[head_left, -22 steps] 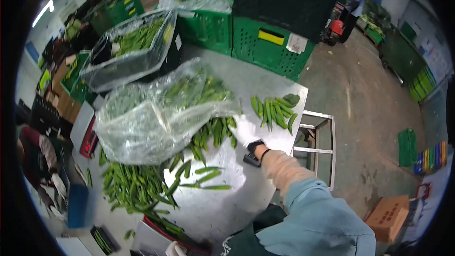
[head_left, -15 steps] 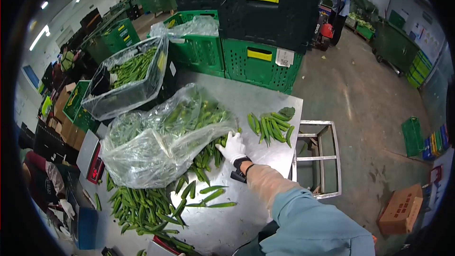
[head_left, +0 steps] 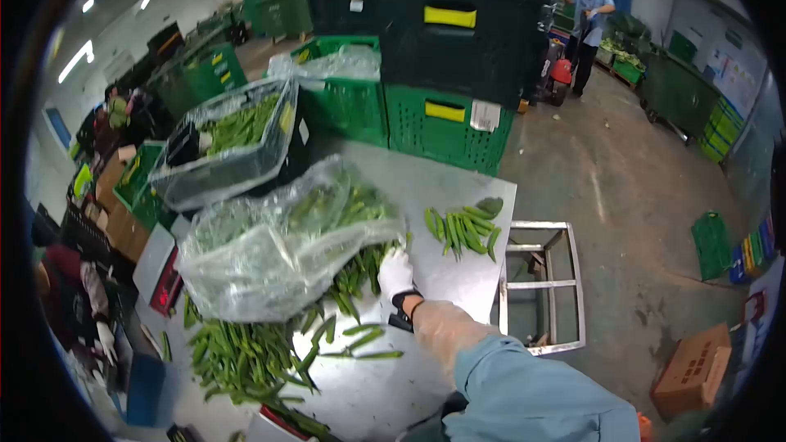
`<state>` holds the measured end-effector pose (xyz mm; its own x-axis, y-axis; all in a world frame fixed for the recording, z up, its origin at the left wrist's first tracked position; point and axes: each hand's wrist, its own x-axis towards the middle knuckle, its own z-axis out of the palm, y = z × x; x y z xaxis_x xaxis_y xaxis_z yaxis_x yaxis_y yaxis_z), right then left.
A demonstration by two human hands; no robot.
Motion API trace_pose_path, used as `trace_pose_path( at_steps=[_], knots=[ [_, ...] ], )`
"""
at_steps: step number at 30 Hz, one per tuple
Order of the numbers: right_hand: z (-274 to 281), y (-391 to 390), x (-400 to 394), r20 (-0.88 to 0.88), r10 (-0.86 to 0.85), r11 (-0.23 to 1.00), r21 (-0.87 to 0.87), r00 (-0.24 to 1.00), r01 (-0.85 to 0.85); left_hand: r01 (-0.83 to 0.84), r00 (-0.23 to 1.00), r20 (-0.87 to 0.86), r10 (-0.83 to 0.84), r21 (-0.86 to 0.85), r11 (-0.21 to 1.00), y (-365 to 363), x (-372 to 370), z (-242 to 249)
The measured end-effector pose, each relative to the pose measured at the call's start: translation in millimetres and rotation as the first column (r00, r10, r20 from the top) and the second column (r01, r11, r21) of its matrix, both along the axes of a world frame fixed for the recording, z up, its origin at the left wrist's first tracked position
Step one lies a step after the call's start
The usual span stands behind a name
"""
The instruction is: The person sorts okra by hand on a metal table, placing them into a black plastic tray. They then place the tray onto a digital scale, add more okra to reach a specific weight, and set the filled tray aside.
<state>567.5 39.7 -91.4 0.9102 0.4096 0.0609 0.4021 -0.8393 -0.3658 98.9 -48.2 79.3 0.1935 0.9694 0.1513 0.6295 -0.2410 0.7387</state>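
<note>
Produce-packing area in a warehouse-like hall. Loose green pods (head_left: 241,360) lie on a metal tabletop (head_left: 372,397) near stacked plastic crates (head_left: 450,61); a wheeled bin (head_left: 675,94) stands on the open floor (head_left: 610,221).

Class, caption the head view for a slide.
Gloved right hand beside a clear bag, green pods heaped on the metal table.

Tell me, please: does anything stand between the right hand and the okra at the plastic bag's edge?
Nothing visible does: this okra lies uncovered beside the right hand. The clear plastic bag covers other okra, farther from the hand.
</note>
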Motion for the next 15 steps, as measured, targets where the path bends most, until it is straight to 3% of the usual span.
trace_pose_path(
  at_steps=[1, 3, 4, 5, 6, 8, 11, 13, 15],
  knots=[
    [-1, -7, -6, -0.054, 0.049, 0.999, 0.018, 0.997, -0.048, 0.012, 1.000, 0.001, -0.012, -0.001, 1.000, -1, -3, -5],
    [3, -22, -19, 0.074, 0.062, 0.998, 0.020, 0.995, -0.063, -0.008, 1.000, 0.009, 0.008, -0.004, 1.000, 0, -4, -15],
    [22, -34, -26, -0.010, 0.132, 0.991, -0.029, 0.991, -0.133, -0.038, 0.998, 0.048, 0.044, -0.113, 0.993, 1, -9, -30],
    [2, -40, -36, 0.199, 0.131, 0.991, 0.002, 0.971, -0.134, -0.060, 0.998, 0.023, 0.062, -0.096, 0.994, -3, -6, -23],
    [12, -47, -48, 0.024, 0.201, 0.980, -0.006, 0.979, -0.201, -0.066, 0.998, 0.017, 0.068, -0.100, 0.993, -8, -11, -16],
    [-9, -59, -72, 0.165, 0.312, 0.947, 0.021, 0.936, -0.320, -0.062, 0.998, 0.015, 0.063, -0.059, 0.996, -11, -14, -11],
    [-4, -69, -118, 0.181, 0.476, 0.878, -0.036, 0.860, -0.478, -0.020, 1.000, 0.009, 0.020, 0.019, 1.000, -15, -16, -19],
    [8, -77, -147, 0.047, 0.569, 0.822, -0.055, 0.821, -0.567, 0.001, 1.000, 0.006, -0.001, 0.018, 1.000, -23, -9, -20],
    [11, -79, -180, 0.061, 0.658, 0.753, -0.030, 0.751, -0.657, 0.011, 1.000, 0.017, -0.011, 0.012, 1.000, -24, -1, -20]
  ],
)
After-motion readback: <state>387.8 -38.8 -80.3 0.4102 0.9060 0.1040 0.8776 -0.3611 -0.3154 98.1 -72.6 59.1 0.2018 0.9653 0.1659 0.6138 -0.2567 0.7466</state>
